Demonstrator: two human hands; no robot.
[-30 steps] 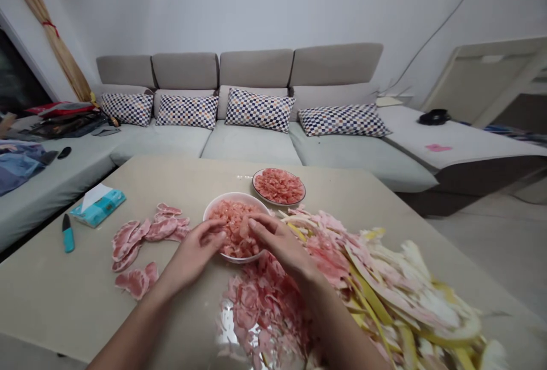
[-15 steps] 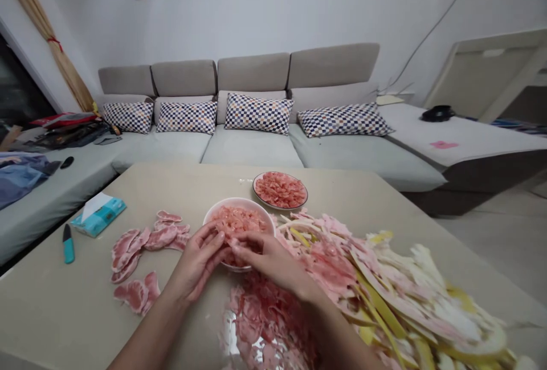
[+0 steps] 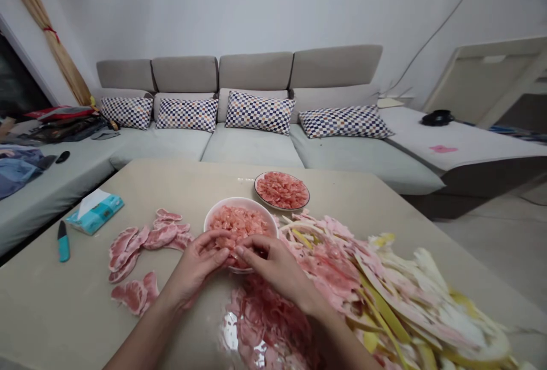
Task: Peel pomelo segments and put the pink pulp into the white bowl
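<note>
Both my hands meet over the near rim of a white bowl [image 3: 208,216] heaped with pink pomelo flesh [image 3: 241,223]. My left hand [image 3: 203,264] has thumb and fingers pinched together, and my right hand [image 3: 271,264] faces it in a similar pinch. Between the fingertips is a small piece of pink pomelo flesh, hard to separate from the pulp behind it. Left of my left hand lie unpeeled-looking pomelo segments [image 3: 160,237], with more segments [image 3: 135,295] nearer me. Pink membrane scraps [image 3: 273,324] are spread beneath my right forearm.
A dark-rimmed plate [image 3: 256,190] of pomelo flesh stands behind the bowl. Pomelo rind and pith [image 3: 410,296] form a large pile on the right. At left lie a tissue pack [image 3: 96,214] and a turquoise-handled knife [image 3: 64,244]. A sofa [image 3: 252,145] stands beyond the table.
My hands have drawn slightly apart and tilted, showing more of the pulp in the bowl. The view has shifted a little; the bowl, plate and piles stay in place.
</note>
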